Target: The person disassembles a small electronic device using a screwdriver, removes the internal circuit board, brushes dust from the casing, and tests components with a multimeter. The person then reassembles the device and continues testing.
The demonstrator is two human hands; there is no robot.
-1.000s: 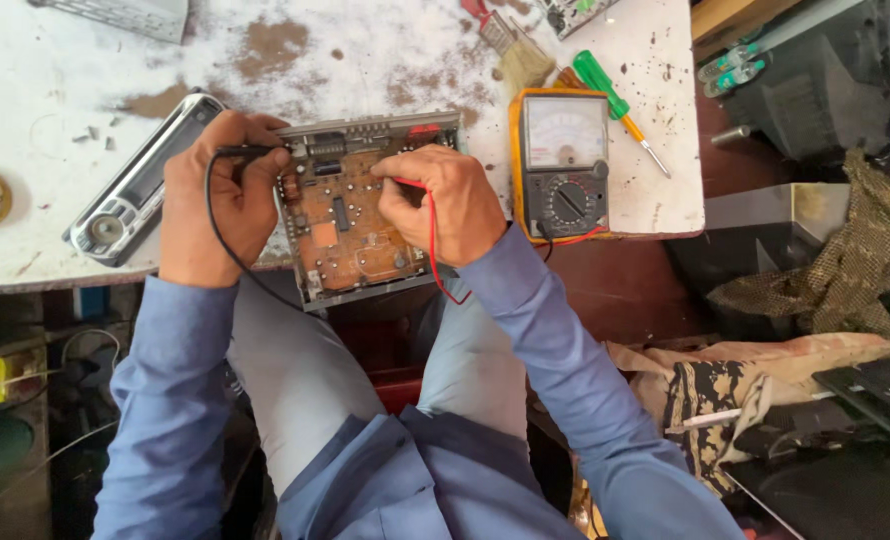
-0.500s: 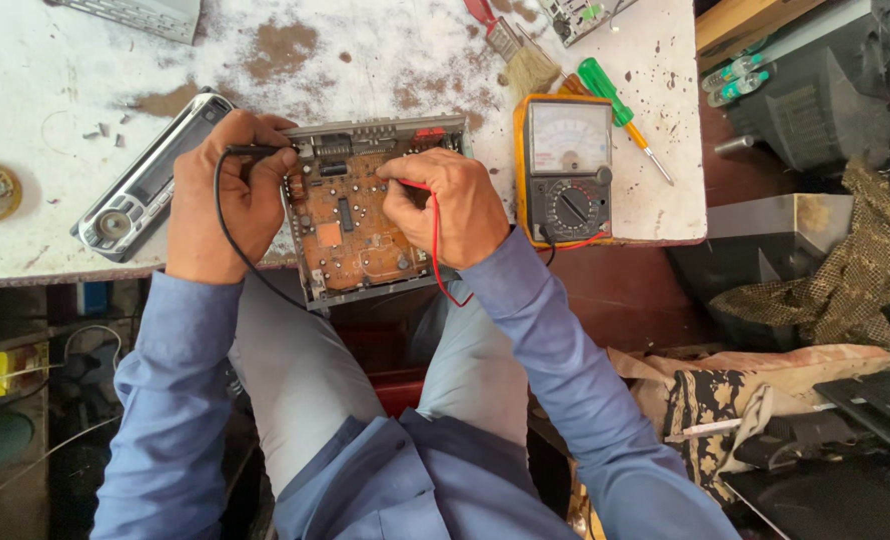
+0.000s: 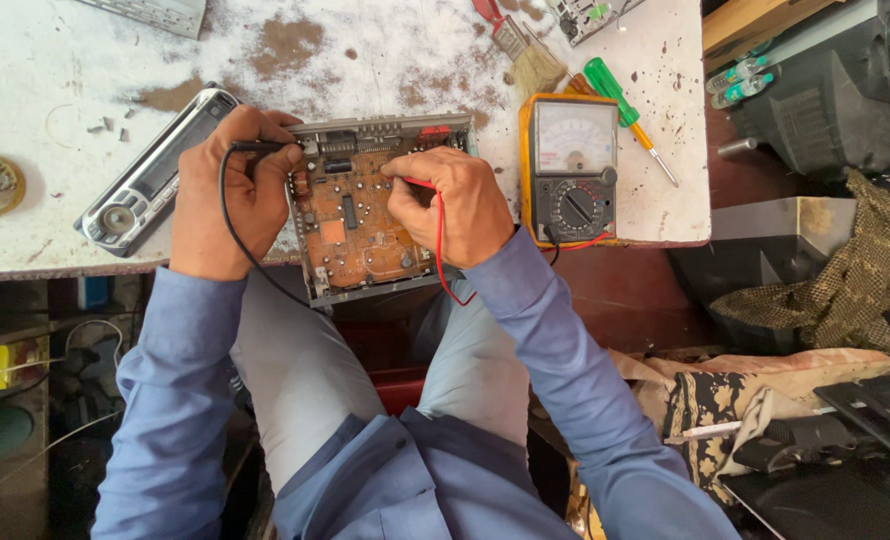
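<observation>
one circuit board (image 3: 365, 215), two probes, two hands

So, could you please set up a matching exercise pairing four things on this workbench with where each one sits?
Things:
1. black probe
2. red probe
3. multimeter
4. green screwdriver

Places:
A. beyond the meter's top right corner, on the table
B. in the right hand, tip on the circuit board
C. right of the board, near the table's edge
D. in the left hand, at the board's top left corner

Pairs: 1-D, 2-B, 3-C, 4-A
</observation>
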